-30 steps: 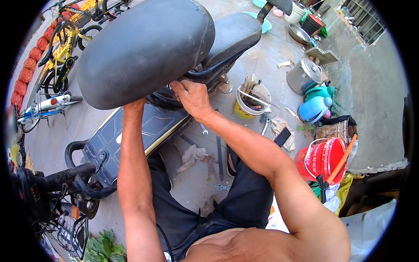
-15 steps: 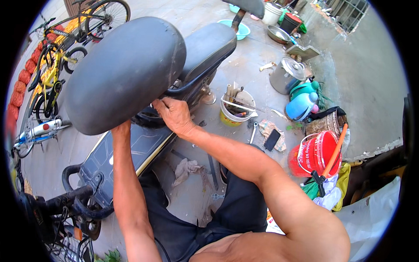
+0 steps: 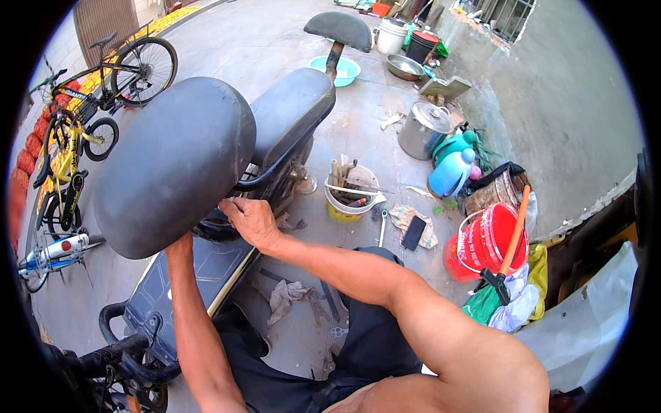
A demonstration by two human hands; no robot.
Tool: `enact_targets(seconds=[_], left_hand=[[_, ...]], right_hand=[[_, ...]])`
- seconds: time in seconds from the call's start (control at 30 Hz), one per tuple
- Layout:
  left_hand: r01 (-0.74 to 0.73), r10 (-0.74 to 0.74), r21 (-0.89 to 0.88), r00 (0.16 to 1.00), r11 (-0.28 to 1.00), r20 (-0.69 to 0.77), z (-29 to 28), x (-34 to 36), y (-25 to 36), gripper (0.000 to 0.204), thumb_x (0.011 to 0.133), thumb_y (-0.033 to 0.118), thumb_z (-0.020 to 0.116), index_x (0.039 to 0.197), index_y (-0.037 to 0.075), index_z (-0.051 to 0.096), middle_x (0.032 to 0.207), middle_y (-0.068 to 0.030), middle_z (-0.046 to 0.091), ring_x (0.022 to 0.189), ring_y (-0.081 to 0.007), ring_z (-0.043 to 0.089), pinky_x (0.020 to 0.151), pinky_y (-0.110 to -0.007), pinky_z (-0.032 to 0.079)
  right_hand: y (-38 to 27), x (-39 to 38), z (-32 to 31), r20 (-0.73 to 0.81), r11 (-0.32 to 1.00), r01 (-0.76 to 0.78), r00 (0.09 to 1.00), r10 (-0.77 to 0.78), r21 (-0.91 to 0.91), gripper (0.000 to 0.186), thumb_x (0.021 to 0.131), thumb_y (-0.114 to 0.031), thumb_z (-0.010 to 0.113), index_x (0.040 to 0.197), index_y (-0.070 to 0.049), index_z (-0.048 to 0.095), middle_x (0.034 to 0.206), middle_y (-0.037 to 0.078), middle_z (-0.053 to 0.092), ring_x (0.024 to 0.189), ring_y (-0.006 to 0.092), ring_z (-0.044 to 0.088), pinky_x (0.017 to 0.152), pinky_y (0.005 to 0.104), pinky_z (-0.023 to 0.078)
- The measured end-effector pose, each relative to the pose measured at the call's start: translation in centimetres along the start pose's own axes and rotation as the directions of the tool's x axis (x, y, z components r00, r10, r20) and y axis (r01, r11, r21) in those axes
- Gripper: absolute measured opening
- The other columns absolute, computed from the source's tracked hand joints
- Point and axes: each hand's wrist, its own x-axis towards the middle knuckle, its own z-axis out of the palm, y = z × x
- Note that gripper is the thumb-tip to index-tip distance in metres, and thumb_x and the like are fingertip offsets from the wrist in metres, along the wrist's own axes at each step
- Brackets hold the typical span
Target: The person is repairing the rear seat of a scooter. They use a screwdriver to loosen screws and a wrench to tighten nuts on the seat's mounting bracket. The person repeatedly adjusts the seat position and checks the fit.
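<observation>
A black padded scooter seat (image 3: 175, 158) stands tilted up in front of me, above the scooter's dark footboard (image 3: 210, 265). My right hand (image 3: 251, 221) is at the seat's lower right edge, its fingers closed in a pinch; what they hold is hidden. My left hand (image 3: 180, 245) reaches up beneath the seat, which covers its fingers. Behind the raised seat lies the long rear seat (image 3: 292, 110), with a padded backrest (image 3: 339, 30) on a post beyond it.
To the right stand a tool bucket (image 3: 352, 193), a wrench (image 3: 383, 227), a phone (image 3: 413, 233) on a cloth and a red bucket (image 3: 475, 248) with an orange-handled tool (image 3: 516, 237). A rag (image 3: 286, 299) lies by my legs. Bicycles (image 3: 69, 158) are at the left.
My view has tilted up, so the scene sits lower and further left, and more of the backrest shows. Both hands stay at the seat's underside, the right one still pinched.
</observation>
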Motion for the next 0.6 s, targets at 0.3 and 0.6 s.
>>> enact_targets(seconds=[0.3, 0.6], left_hand=[[-0.156, 0.170, 0.166, 0.983, 0.974, -0.074, -0.5, 0.5, 0.7, 0.045, 0.088, 0.018, 0.067, 0.130, 0.008, 0.054, 0.129, -0.0121, 0.057, 0.121, -0.0301, 0.051, 0.101, -0.045, 0.038], [-0.097, 0.094, 0.132, 0.995, 0.986, 0.028, 0.6, -1.1, -1.4, 0.041, 0.087, 0.017, 0.067, 0.126, 0.007, 0.057, 0.123, -0.0111, 0.060, 0.116, -0.0289, 0.054, 0.100, -0.043, 0.040]], right_hand=[[-0.3, -0.7, 0.2, -0.020, 0.993, 0.083, 0.996, -0.085, -0.088, 0.043, 0.091, -0.038, 0.060, 0.071, 0.000, 0.064, 0.068, 0.025, 0.057, 0.070, 0.0442, 0.059, 0.059, 0.0485, 0.044], [0.2, -0.1, 0.8, -0.046, 0.993, 0.100, 0.994, -0.103, -0.068, 0.039, 0.091, -0.034, 0.061, 0.072, 0.000, 0.063, 0.068, 0.024, 0.058, 0.068, 0.0425, 0.058, 0.059, 0.0467, 0.043]])
